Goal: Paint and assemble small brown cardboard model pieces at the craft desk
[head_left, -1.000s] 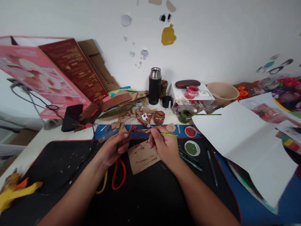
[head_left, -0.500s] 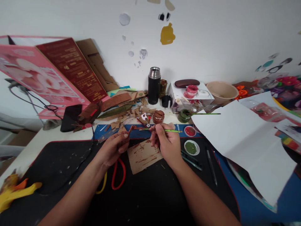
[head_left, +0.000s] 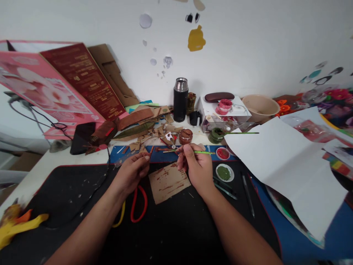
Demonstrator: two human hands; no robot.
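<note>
My right hand (head_left: 195,162) grips a green-handled paintbrush (head_left: 203,152), its brown-stained tip pointing left. Pinched between the fingertips of my left hand (head_left: 134,169) is a small thin brown strip (head_left: 152,150), held upright. A small gap separates the brush tip from the strip. Below and between my hands lies a cardboard piece (head_left: 168,184) streaked with brown paint. An open jar of brown paint (head_left: 185,136) stands just beyond my right hand. Scissors with red and yellow handles (head_left: 139,204) rest by my left wrist, their blades out of sight.
Cardboard scraps (head_left: 149,136) litter the back of the desk near a black thermos (head_left: 181,99). To the right are a green paint jar (head_left: 216,135) with a brush across it, a lid of green paint (head_left: 224,172), a pen (head_left: 247,195) and white paper (head_left: 275,154).
The brush tip, which was touching the brown strip, is now slightly apart from it. My left hand has shifted a little left and down.
</note>
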